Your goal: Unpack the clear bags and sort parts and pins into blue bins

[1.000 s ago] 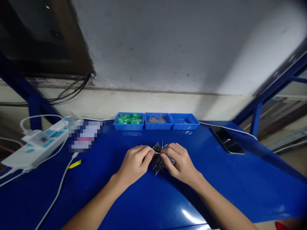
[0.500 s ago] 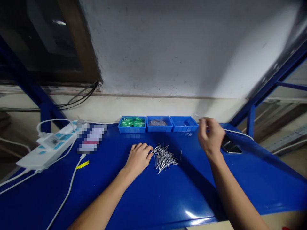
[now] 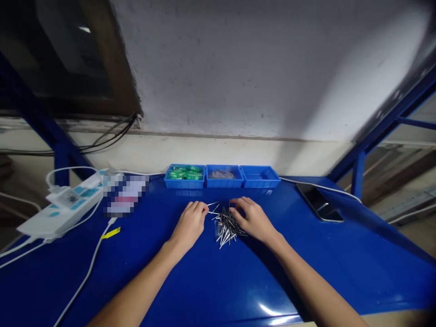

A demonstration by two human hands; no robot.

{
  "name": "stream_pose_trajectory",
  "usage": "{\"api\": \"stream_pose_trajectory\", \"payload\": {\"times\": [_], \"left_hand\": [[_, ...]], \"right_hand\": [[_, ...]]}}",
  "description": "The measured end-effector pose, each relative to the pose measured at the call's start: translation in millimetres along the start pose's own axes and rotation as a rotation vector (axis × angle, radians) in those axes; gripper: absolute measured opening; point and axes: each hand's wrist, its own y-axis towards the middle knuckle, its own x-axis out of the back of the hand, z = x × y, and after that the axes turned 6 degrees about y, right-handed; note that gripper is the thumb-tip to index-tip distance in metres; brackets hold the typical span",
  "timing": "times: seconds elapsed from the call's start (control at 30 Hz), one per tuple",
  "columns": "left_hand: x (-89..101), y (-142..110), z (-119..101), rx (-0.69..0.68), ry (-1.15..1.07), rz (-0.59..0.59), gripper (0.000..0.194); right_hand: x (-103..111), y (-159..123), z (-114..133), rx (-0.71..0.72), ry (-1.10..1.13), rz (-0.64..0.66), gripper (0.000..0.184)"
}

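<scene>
A loose pile of thin silvery metal pins (image 3: pixel 226 230) lies on the blue table (image 3: pixel 204 281), with a small clear plastic bag (image 3: pixel 217 230) at its left edge. My left hand (image 3: pixel 190 223) is closed at the left of the pile. A few pins stick out from its thumb and forefinger, pointing right. At the pile's upper right is my right hand (image 3: pixel 252 219), its thumb and forefinger apart above the pins. Nothing shows between them, though the other fingers are partly hidden.
Behind the pile stand three blue bins: one with green packets (image 3: pixel 185 173), one with brownish pieces (image 3: pixel 223 175), and a right-hand bin (image 3: pixel 260 177). A phone (image 3: pixel 320 202) lies right; a white power strip (image 3: pixel 64 206) and cables sit left.
My right hand has come down and left from beside the right-hand bin to the pile. My left hand has drawn slightly left, and pins now show at its fingertips.
</scene>
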Motion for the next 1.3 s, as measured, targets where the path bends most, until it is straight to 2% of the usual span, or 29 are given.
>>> {"api": "stream_pose_trajectory", "payload": {"times": [0.13,0.3,0.5,0.67,0.77,0.9,1.07,1.2,1.3], "left_hand": [[2.0,1.1,-4.9,0.050,-0.209,-0.136,0.011],[9.1,-0.2,-17.4,-0.001,-0.359,-0.103,0.016],[13.5,-1.6,-23.5,-0.012,-0.369,-0.041,0.025],[13.6,-2.9,-26.0,0.054,-0.350,-0.092,0.027],[14.0,-4.0,-26.5,0.071,-0.366,-0.117,0.023],[14.3,-4.1,-25.8,0.021,-0.368,-0.109,0.013],[14.2,-3.2,-24.7,0.066,-0.331,-0.125,0.023],[16.9,-3.8,-24.8,0.116,-0.351,-0.065,0.040],[21.1,-4.1,-25.3,0.120,-0.401,-0.040,0.034]], "right_hand": [[-6.4,-3.1,10.6,0.100,0.055,-0.011,0.024],[-7.6,-3.6,14.9,0.195,0.076,-0.033,0.013],[-9.9,-3.9,17.1,0.210,0.065,-0.002,0.013],[-10.2,-4.6,19.1,0.191,0.070,-0.011,0.014],[-10.6,-4.8,18.0,0.167,0.096,-0.030,0.015],[-9.3,-5.5,17.6,0.143,0.116,-0.022,0.017],[-4.2,-6.3,23.2,0.203,0.076,0.005,0.018],[-0.5,-6.6,27.9,0.242,0.028,0.006,0.020],[0.3,-6.8,28.2,0.220,0.044,-0.005,0.022]]}}
